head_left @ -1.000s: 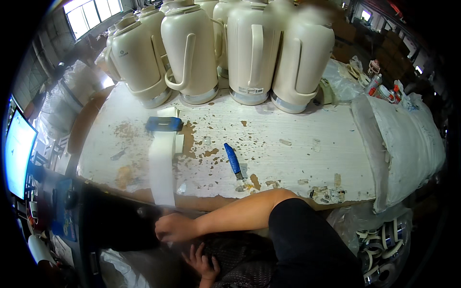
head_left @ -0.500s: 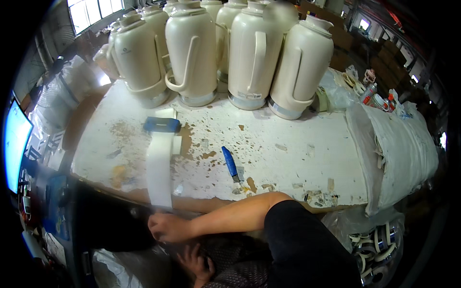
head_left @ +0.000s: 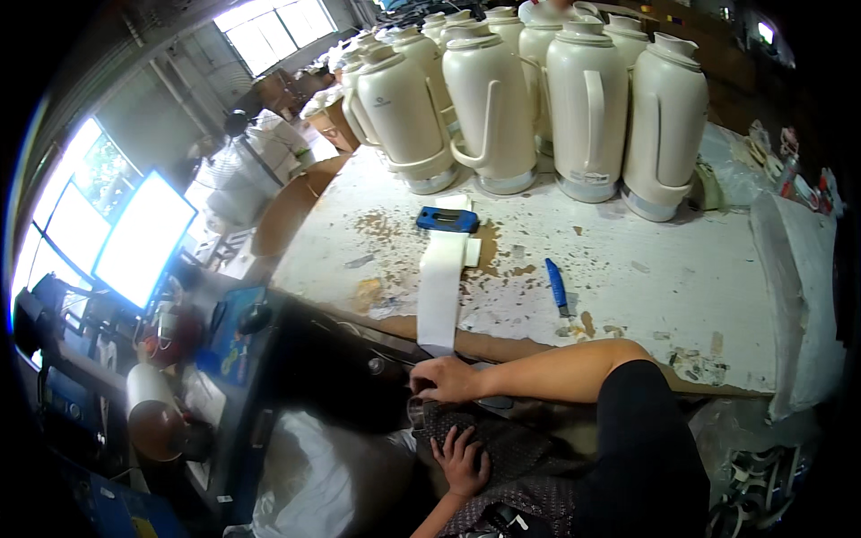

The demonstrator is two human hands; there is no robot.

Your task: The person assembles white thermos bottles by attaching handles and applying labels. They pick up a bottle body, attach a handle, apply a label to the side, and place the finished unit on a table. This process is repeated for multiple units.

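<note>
My right hand [head_left: 444, 379] is closed, its fingers curled, just below the table's front edge by the lower end of a white strip [head_left: 439, 291]. Whatever it may hold is hidden; something small and see-through [head_left: 415, 413] shows beneath it. My left hand [head_left: 463, 461] lies with fingers spread on the dark patterned cloth over my lap. On the white, worn table [head_left: 646, 287], the strip runs up to a blue slotted block [head_left: 447, 220]. A blue utility knife [head_left: 556, 285] lies to the right of it.
Cream vacuum jugs [head_left: 587, 108] with handles stand in rows at the back of the table. Plastic wrapping [head_left: 798, 305] covers the right end. To the left are a lit screen [head_left: 145, 238], a dark desk and a white plastic bag [head_left: 332, 475] below.
My view has turned left, so the table and jugs sit further right and more of the screen and desk shows. My right hand remains by the strip's end; my left fingers are still spread.
</note>
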